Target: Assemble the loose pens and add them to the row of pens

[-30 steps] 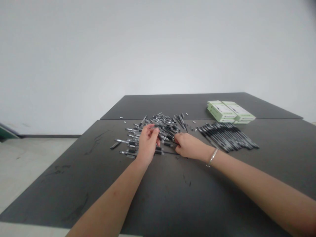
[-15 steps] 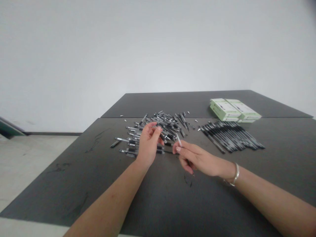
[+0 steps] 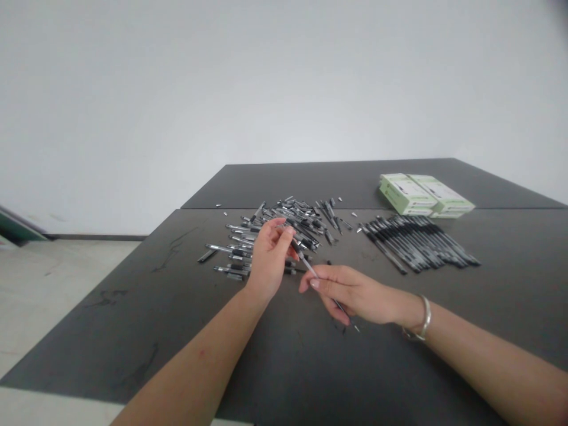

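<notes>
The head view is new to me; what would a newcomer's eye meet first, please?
Probably the right hand, holding a thin refill to the pen part in the left hand, near centre. Behind lies a jumbled pen heap; to the right, a neat pen row before green boxes.

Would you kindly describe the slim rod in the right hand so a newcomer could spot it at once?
Above the dark table, find the right hand, with a silvery bracelet on its wrist. It pinches the slim rod, which slants up toward the left hand. Unlike the piled pens, it is held up, with a pale upper part and a dark lower one.
</notes>
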Available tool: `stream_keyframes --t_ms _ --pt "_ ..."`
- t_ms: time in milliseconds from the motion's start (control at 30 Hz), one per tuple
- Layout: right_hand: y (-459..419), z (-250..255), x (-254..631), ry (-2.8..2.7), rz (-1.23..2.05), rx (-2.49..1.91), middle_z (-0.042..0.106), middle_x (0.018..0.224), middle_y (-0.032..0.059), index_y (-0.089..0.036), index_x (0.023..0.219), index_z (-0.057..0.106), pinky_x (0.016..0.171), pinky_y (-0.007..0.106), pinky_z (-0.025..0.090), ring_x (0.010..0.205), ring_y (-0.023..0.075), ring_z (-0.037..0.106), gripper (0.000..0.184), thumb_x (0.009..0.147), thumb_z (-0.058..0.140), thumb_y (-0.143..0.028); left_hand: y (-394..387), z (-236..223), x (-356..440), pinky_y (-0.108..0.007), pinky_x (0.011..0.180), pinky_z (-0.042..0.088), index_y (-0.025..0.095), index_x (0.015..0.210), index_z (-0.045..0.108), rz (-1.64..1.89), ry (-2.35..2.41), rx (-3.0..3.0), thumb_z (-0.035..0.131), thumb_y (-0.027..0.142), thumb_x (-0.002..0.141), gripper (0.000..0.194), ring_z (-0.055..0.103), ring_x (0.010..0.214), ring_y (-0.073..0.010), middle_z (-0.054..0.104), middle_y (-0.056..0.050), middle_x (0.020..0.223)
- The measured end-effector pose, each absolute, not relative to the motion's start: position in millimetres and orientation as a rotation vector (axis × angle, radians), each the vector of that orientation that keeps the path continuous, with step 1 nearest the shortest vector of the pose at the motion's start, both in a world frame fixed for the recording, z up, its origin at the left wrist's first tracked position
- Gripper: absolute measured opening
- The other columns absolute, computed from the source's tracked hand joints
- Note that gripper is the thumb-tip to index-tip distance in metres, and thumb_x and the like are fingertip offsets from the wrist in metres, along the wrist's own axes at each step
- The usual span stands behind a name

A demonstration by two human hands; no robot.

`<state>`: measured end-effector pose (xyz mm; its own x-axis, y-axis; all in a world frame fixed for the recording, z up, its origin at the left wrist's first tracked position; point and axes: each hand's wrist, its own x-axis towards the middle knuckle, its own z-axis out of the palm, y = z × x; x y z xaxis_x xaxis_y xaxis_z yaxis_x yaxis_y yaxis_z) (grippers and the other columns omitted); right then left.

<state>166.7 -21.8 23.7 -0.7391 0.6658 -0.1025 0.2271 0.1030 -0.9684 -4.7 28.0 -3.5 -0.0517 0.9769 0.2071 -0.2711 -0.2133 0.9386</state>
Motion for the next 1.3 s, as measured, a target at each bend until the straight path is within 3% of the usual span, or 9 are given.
stream_keyframes --t_ms 1300 --pt "-21.2 23.1 167.8 -2.019 1.682 -0.909 0.049 0.046 -0.0069 -0.013 0.108 0.055 0.047 0.017 0.035 0.04 0.007 0.043 0.03 0.099 0.033 -0.033 29.2 -4.0 -5.6 -0.02 0.042 0.047 0.02 0.106 0.053 1.518 0.919 1.18 0.065 0.031 0.079 0.032 0.057 0.054 -0.0097 0.06 0.0 0.08"
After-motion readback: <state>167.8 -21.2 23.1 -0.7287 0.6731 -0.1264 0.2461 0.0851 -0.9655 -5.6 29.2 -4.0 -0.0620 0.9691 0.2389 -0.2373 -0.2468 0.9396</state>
